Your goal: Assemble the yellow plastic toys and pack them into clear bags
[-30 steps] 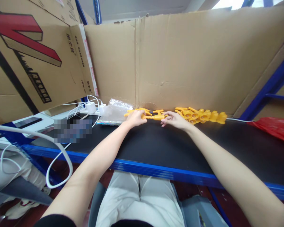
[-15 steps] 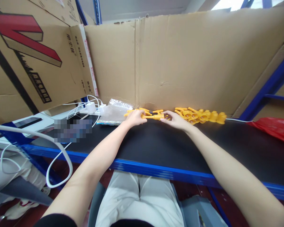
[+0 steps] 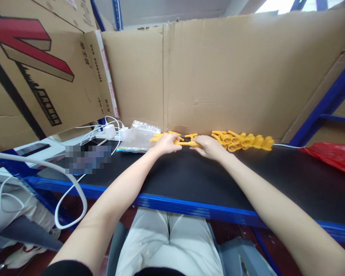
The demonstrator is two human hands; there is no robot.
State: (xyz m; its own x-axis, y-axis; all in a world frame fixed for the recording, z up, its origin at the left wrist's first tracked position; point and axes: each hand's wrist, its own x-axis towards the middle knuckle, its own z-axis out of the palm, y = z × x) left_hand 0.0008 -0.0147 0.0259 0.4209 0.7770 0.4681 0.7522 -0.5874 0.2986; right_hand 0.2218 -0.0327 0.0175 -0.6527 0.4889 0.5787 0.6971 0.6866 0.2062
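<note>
A narrow yellow plastic rod-like piece (image 3: 186, 143) spans the gap between my two hands above the black tabletop. My left hand (image 3: 168, 143) is closed around its left end. On the other end my right hand (image 3: 207, 147) is closed too, and its fingers hide most of that end. Just behind lies a yellow T-shaped piece (image 3: 191, 135). More yellow pieces (image 3: 175, 135) lie beyond my left hand, partly covered by it. To the right of my right hand sits a cluster of yellow cup-shaped pieces (image 3: 234, 142), several with their openings facing me.
A clear plastic bag (image 3: 139, 136) lies left of my hands, near white chargers and cables (image 3: 109, 131). A tall cardboard sheet (image 3: 224, 76) stands along the back. At right is a red plastic bag (image 3: 333, 157). A blue metal edge (image 3: 189, 209) runs along the table front.
My right hand has moved slightly inward and closed over the right end of the yellow piece, covering the wider part seen before. The left hand has hardly moved.
</note>
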